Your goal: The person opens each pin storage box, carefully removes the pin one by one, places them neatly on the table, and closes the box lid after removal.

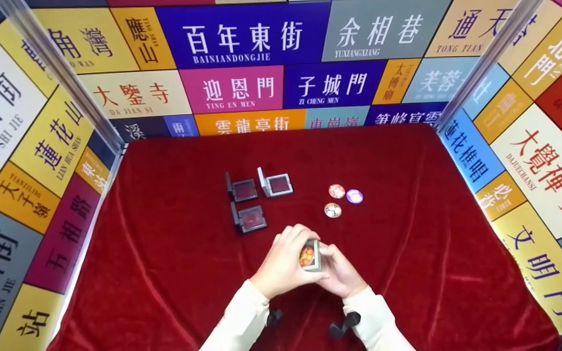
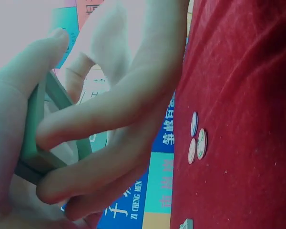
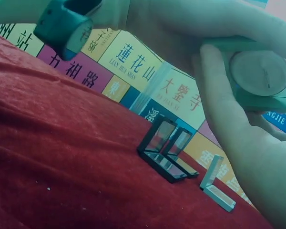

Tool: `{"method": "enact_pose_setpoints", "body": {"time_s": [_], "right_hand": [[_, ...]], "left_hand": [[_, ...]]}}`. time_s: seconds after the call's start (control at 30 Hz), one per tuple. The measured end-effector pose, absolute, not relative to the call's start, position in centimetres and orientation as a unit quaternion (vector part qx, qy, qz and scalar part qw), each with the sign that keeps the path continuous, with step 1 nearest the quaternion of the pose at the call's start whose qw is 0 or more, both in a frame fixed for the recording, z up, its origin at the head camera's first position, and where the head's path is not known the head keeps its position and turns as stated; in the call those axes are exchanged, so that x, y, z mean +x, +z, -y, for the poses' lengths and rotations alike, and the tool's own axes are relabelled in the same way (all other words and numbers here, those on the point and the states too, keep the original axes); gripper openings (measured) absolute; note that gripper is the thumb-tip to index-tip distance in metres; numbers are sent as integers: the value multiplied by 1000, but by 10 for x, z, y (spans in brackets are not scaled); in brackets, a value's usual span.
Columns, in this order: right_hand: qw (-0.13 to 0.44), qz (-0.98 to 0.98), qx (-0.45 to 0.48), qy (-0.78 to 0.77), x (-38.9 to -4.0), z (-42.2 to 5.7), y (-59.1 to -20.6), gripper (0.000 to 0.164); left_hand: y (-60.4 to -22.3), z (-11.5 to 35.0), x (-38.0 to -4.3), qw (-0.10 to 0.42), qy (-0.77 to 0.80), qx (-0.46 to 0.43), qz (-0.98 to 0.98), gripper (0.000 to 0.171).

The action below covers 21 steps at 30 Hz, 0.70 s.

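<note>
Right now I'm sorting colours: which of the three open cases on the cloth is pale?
The rightmost case in the head view; it looks whitish, while the upper-left case and lower-left case are dark.

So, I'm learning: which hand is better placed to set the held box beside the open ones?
Probably the left hand: it grips the held box and is nearer the open boxes than the right hand.

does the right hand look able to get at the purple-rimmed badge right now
Probably yes: only red cloth lies between the right hand and the purple-rimmed badge, though the hand would likely have to release the green case.
</note>
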State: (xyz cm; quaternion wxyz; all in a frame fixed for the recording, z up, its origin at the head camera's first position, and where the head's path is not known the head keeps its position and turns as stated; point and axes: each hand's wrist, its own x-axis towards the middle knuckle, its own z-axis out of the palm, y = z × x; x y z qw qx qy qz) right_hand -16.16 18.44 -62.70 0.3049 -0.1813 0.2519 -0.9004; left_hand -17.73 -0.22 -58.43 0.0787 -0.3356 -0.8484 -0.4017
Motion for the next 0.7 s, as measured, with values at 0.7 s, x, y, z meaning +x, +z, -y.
{"method": "enact_pose_setpoints", "body": {"time_s": [0.7], "right_hand": [[268,-200,-177,-926,-159,-170,-626,32]], "left_hand": [[-573,-1,-173,103,-387,-350,847,74]]}}
